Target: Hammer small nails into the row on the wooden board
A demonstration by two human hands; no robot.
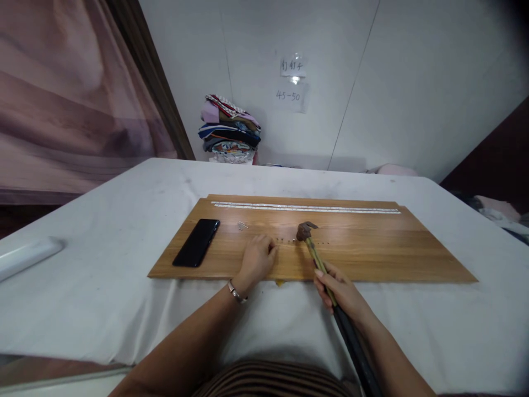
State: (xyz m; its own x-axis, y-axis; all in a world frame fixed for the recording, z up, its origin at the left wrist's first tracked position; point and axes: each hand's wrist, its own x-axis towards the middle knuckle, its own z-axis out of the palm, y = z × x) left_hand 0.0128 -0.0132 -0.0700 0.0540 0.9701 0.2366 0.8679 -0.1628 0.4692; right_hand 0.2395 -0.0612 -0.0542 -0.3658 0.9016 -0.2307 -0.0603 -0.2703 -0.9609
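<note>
My right hand [338,286] is wrapped round the handle of a claw hammer [317,260]. The hammer's rusty head [305,231] is over a row of small nails in the wooden board [372,251], its claw turned to the right; contact with a nail cannot be told. My left hand [258,256] rests on the board at the row's left end, fingers curled in and close together; anything inside them is hidden. Short nails [324,243] stand out to the right of the hammer head. Several loose nails [243,225] lie beyond my left hand.
A black phone [196,242] lies on the board's left side. Two white measuring strips [306,208] run along its far edge. The board lies on a white-covered table [124,220]. Behind are folded clothes [231,129]; a white roll-like object [28,256] is at far left.
</note>
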